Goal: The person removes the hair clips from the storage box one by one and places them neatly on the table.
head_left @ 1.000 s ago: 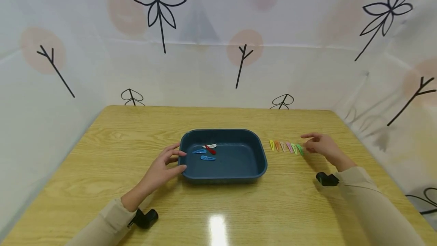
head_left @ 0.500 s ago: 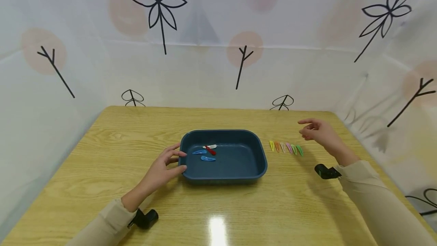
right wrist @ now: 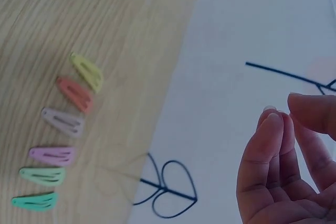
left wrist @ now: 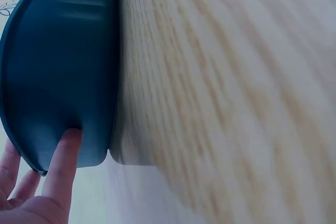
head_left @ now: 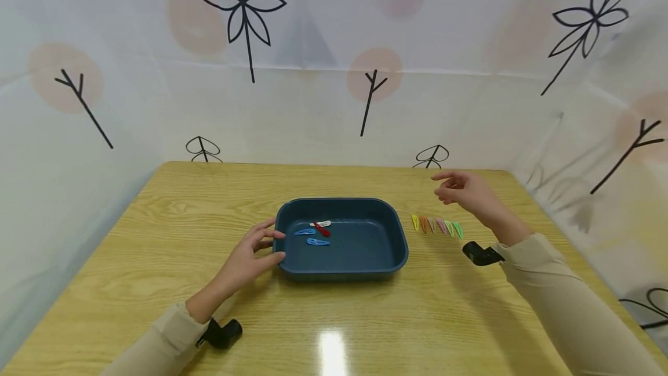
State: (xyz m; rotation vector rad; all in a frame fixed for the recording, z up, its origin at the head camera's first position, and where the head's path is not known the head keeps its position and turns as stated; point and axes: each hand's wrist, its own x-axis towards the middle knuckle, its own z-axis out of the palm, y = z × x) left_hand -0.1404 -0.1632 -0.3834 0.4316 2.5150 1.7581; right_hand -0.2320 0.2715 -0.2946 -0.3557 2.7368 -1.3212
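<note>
Left grip, loosely spread, holds one end of the blue tray.

No text, label, brand, number or sign can be read on the blue tray, the hair clips or the backdrop beyond the tabletop's far edge.

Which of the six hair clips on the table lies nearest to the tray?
The yellow clip, at the row's end; the other five clips, beginning with the orange clip, lie farther from the blue tray.
</note>
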